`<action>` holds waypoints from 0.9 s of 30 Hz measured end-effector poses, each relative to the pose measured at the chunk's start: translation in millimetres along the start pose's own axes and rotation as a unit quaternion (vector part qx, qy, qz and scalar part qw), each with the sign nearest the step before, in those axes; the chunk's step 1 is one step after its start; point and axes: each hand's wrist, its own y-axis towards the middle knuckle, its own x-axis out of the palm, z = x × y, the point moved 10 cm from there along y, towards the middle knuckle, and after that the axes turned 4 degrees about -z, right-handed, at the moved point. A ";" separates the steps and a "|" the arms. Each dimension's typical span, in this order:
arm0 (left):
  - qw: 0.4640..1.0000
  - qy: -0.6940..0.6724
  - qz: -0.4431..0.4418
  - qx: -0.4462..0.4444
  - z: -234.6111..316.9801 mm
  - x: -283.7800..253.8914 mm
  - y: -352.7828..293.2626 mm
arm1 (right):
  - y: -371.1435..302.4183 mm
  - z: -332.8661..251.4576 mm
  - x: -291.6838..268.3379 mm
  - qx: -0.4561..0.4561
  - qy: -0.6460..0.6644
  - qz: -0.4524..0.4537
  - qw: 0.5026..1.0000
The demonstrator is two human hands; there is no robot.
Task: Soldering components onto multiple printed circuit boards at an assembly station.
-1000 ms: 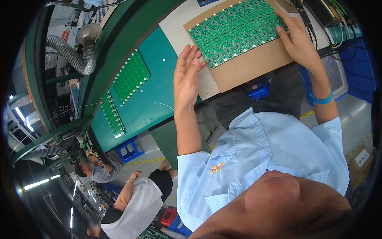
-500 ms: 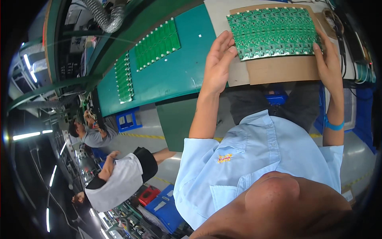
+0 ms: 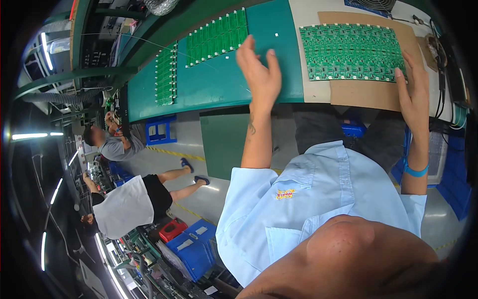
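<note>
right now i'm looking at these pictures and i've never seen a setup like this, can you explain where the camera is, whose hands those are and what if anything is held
There is no machine here: these are a person's own bare hands. The view comes from the left of two wide fisheye cameras worn on the head, looking down, so straight edges bend near the rim.

A large green circuit panel lies over a brown cardboard sheet. To the left, two other green panels rest on the green bench top. The right hand has its fingers at the large panel's right edge; whether they grip it is hard to tell. The left hand is open, apart from that panel, and holds nothing.
</note>
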 end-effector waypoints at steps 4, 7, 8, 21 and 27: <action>0.982 0.169 0.078 -0.010 -61.4 -48.8 -5.0 | -0.2 -29.4 13.9 0.023 0.133 -0.060 0.989; 0.971 0.223 0.078 -0.041 -84.6 -66.5 -0.1 | 0.5 -49.1 40.0 0.028 0.191 -0.131 0.972; 0.972 0.215 0.063 -0.068 -94.8 -70.0 2.3 | 1.4 -62.7 51.3 0.020 0.198 -0.142 0.970; 0.979 0.155 0.074 -0.114 -104.8 -67.4 5.7 | 90.6 -172.9 212.8 -0.177 -0.046 -0.224 0.957; 0.984 0.124 0.067 -0.105 -103.8 -63.9 3.7 | 109.0 -164.0 250.3 -0.175 -0.130 -0.195 0.956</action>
